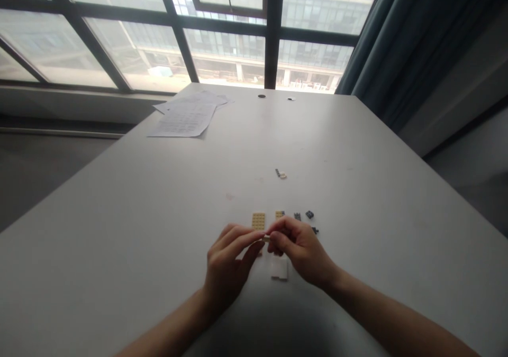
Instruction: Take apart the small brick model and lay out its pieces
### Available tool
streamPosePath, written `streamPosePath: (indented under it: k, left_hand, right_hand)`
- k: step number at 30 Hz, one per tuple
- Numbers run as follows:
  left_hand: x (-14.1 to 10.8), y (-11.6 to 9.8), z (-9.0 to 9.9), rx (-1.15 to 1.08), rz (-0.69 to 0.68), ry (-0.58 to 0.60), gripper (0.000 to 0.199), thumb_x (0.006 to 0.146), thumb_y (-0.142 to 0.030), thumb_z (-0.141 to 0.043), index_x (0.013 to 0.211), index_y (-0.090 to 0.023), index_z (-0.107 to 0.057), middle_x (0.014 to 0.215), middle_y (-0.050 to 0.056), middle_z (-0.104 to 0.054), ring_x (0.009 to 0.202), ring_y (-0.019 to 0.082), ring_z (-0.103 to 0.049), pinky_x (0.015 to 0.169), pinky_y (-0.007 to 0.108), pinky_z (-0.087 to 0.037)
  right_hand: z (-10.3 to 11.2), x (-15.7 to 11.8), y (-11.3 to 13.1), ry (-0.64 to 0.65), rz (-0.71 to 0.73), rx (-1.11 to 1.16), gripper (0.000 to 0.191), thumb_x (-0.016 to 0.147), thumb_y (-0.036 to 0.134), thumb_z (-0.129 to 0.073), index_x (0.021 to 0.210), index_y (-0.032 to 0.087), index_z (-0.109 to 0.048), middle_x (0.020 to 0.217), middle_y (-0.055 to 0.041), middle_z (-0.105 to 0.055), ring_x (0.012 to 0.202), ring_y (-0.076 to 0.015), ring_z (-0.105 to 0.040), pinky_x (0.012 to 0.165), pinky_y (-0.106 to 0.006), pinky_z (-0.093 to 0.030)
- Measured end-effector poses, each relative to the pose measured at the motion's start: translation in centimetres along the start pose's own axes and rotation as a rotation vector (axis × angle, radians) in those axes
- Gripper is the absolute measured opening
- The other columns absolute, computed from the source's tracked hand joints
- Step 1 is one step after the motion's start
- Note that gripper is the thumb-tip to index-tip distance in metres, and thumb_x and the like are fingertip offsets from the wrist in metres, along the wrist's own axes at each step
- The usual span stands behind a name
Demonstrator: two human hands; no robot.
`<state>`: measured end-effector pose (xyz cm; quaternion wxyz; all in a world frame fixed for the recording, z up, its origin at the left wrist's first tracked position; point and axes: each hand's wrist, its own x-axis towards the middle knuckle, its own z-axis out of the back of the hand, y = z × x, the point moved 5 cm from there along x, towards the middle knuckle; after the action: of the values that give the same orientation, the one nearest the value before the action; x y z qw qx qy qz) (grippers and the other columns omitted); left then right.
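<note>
Between the fingertips of both hands is a small tan building brick (pixel 266 238), partly covered by the fingers. My left hand (pixel 234 254) pinches its left end, and my right hand (pixel 297 246) grips it from the right. Just beyond the fingers lies a tan studded plate (pixel 258 220). A smaller tan plate (pixel 279 214) sits behind my right hand, partly hidden by it. Dark grey pieces (pixel 297 216) and a dark studded piece (pixel 310 214) lie to its right. Below the hands rests a flat whitish piece (pixel 279 268).
Farther out on the white table (pixel 159 214) are a small grey strip (pixel 278 172) and a cream piece (pixel 283 175). Printed papers (pixel 186 116) lie at the far left, near the window. Two round fittings are set by the far edge. A dark curtain (pixel 381 45) hangs at the right.
</note>
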<state>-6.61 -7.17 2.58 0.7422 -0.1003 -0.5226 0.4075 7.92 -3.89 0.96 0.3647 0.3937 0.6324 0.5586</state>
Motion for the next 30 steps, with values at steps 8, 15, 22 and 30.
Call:
streamPosePath:
  k: [8, 15, 22, 30]
  left_hand:
    - [-0.3, 0.6, 0.0, -0.031, 0.065, 0.017, 0.011, 0.081, -0.010, -0.064, 0.088, -0.019, -0.065, 0.079, 0.004, -0.065, 0.073, 0.015, -0.059, 0.066, 0.028, -0.050]
    - [-0.3, 0.7, -0.4, -0.135, 0.207, 0.112, 0.007, 0.086, -0.017, -0.058, 0.081, -0.017, -0.062, 0.076, 0.003, -0.062, 0.070, 0.014, -0.060, 0.064, 0.024, -0.051]
    - [0.0, 1.0, -0.6, -0.225, 0.272, 0.152, 0.011, 0.087, -0.019, -0.058, 0.078, -0.017, -0.064, 0.075, 0.004, -0.064, 0.070, 0.014, -0.062, 0.064, 0.025, -0.051]
    - [0.0, 1.1, -0.8, -0.235, 0.275, 0.215, 0.014, 0.088, -0.021, -0.056, 0.079, -0.017, -0.066, 0.077, 0.004, -0.066, 0.071, 0.015, -0.063, 0.064, 0.025, -0.051]
  right_hand:
    - [-0.1, -0.2, 0.0, 0.004, 0.015, 0.033, 0.014, 0.087, 0.030, -0.059, 0.088, 0.017, -0.062, 0.070, -0.0007, -0.065, 0.062, -0.0108, -0.058, 0.060, -0.024, -0.046]
    - [0.5, 0.0, 0.1, -0.063, 0.035, -0.061, 0.010, 0.082, 0.026, -0.064, 0.086, 0.017, -0.065, 0.073, -0.0007, -0.065, 0.064, -0.0116, -0.058, 0.059, -0.024, -0.047]
    - [0.4, -0.2, 0.5, -0.040, 0.101, -0.173, 0.014, 0.080, 0.020, -0.065, 0.094, 0.019, -0.065, 0.080, -0.0014, -0.066, 0.070, -0.0124, -0.060, 0.065, -0.025, -0.050]
    - [0.3, -0.5, 1.9, -0.069, 0.310, -0.575, 0.017, 0.078, 0.019, -0.070, 0.094, 0.022, -0.067, 0.081, -0.0002, -0.064, 0.070, -0.0135, -0.058, 0.068, -0.027, -0.049]
